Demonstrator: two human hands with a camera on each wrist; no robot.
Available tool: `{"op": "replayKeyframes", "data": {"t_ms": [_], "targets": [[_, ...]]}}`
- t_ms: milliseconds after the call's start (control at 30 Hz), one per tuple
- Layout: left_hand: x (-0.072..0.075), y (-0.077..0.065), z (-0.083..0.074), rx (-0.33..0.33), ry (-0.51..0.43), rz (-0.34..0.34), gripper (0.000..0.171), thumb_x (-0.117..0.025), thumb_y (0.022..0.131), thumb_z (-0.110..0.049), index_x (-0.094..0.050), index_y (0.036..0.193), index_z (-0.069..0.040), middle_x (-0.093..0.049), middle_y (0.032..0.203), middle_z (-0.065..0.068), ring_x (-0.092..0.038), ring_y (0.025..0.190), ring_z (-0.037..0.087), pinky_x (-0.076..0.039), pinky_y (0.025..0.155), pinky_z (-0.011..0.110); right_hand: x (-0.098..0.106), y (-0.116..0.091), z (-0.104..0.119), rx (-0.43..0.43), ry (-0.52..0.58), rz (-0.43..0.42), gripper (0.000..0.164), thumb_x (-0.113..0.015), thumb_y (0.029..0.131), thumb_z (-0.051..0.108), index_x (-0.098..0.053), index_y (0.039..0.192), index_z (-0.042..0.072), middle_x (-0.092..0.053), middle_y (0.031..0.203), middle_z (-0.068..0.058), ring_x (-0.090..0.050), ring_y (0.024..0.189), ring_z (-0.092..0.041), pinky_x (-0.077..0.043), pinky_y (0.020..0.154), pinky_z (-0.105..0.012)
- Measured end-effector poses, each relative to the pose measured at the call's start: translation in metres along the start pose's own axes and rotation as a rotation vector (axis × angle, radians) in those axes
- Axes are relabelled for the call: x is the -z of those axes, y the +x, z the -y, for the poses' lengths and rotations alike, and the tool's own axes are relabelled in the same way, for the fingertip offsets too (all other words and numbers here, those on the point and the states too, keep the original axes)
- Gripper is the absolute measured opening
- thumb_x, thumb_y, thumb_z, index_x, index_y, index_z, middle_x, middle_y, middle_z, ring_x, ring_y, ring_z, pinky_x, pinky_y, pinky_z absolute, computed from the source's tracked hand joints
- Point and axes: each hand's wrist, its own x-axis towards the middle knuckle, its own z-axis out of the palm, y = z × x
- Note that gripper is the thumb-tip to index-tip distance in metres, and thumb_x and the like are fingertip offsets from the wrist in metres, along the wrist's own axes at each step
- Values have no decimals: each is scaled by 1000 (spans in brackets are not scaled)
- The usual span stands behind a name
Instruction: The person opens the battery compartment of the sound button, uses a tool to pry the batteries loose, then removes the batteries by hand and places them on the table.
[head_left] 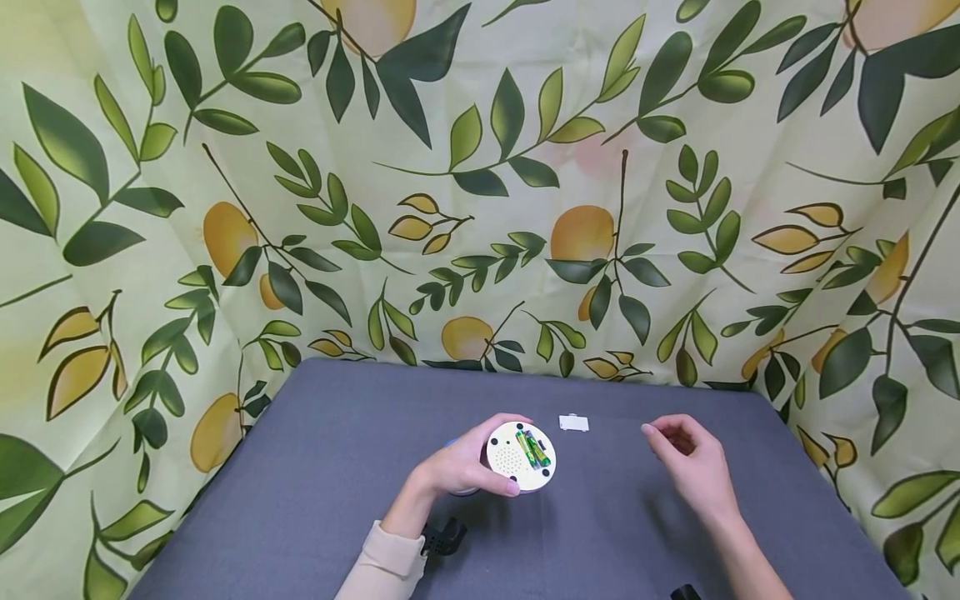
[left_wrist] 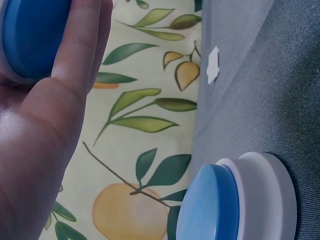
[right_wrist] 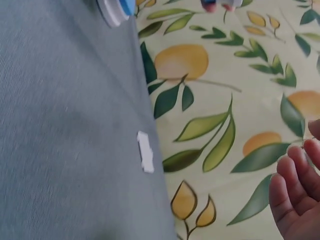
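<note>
left fingers (left_wrist: 80, 45) around the round device (head_left: 508, 460)

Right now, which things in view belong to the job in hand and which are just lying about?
In the job:
round device, gripped by the left hand
green batteries in its open compartment
white cover on the table, probably the compartment's

Apparently just lying about:
second blue-and-white device, on the table, not held
patterned cloth, only background
</note>
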Motion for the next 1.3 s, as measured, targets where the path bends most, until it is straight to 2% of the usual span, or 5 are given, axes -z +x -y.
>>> {"op": "replayKeyframes", "data": {"t_ms": [267, 600, 867, 1167, 1300], "targets": [[2, 1, -1, -5, 0, 12, 82, -80, 76, -2, -40, 147, -3, -58, 128, 11, -61, 108, 16, -49, 96, 30, -12, -5, 16, 126, 99, 23, 13, -71, 95, 8, -66, 105, 1, -67, 93, -1, -63, 81, -8, -52, 72, -17], [1, 1, -1, -26, -20, 17, 83, -79, 76, 0, -38, 148, 2, -58, 128, 13, -63, 107, 18, -51, 94, 29, -28, -10, 29, 274, 130, 125, 16, -74, 90, -1, -67, 103, 4, -65, 94, -1, -62, 81, -12, -51, 73, -21], [2, 1, 0, -18, -6, 22, 83, -80, 76, -2, -38, 148, -1, -58, 128, 11, -61, 108, 16, -50, 95, 29, -41, -17, 34, 321, 154, 189, 22, -78, 87, 1, -68, 101, 14, -66, 92, 1, -62, 79, -13, -51, 73, -22], [2, 1, 2, -21, -1, 23, 82, -81, 77, -5, -39, 147, -3, -59, 126, 8, -60, 107, 16, -50, 94, 29, -58, -22, 38, 399, 201, 247, 30, -82, 83, 0, -68, 104, 16, -66, 89, 0, -62, 75, -14, -52, 68, -24], [1, 1, 3, -21, -3, 26, 81, -81, 77, -6, -40, 147, -5, -59, 124, 8, -60, 105, 16, -50, 92, 28, -64, -21, 40, 387, 176, 280, 27, -83, 83, 5, -69, 103, 16, -65, 91, -1, -63, 76, -13, -53, 70, -26]]}}
